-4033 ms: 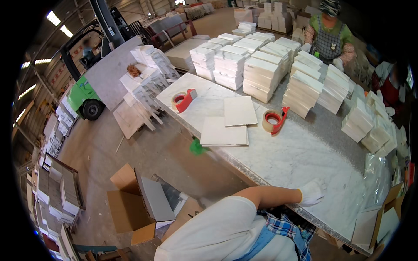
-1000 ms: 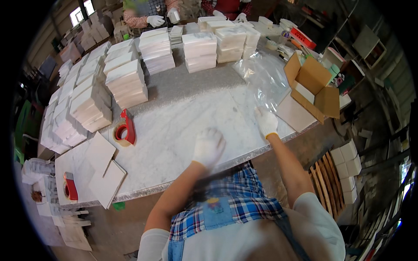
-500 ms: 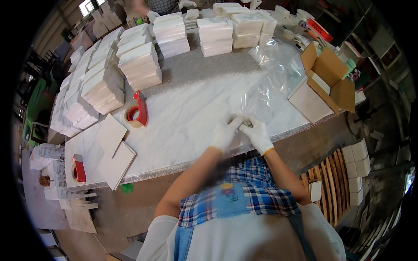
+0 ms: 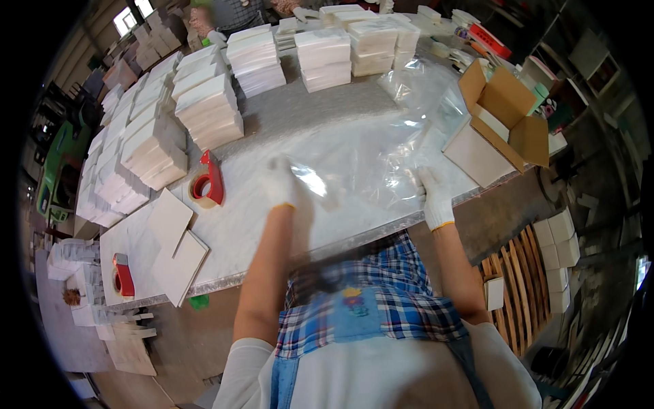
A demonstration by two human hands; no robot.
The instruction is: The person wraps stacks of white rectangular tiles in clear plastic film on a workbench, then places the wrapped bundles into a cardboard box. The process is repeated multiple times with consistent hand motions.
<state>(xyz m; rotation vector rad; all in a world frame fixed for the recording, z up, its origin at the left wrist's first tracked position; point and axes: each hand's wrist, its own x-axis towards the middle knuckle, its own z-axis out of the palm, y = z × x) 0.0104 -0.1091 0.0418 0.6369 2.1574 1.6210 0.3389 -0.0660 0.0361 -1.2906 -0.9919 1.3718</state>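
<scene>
A clear plastic bag [image 4: 364,174] is spread low over the white marble tabletop, stretched between my two white-gloved hands. My left hand [image 4: 281,183] is closed at its left side, beside a bright glint on the film; motion blurs the fingers. At the bag's right side my right hand [image 4: 434,196] is closed on the film, close to the table's front edge. More loose clear plastic bags [image 4: 419,88] lie crumpled beyond. An open cardboard box [image 4: 480,153] stands to the right of my right hand, its flaps up and a white piece inside.
Stacked white tiles [image 4: 208,112] line the left and far sides. A red tape dispenser [image 4: 212,178] lies left of my left hand, another tape dispenser [image 4: 122,275] at the near left corner. Two flat white sheets [image 4: 178,262] overlap the front edge. A co-worker [image 4: 238,12] stands across the table.
My hands were together at the front edge; now they are wide apart. The left moved left and away from me, the right moved right, and the clear film spread out between them.
</scene>
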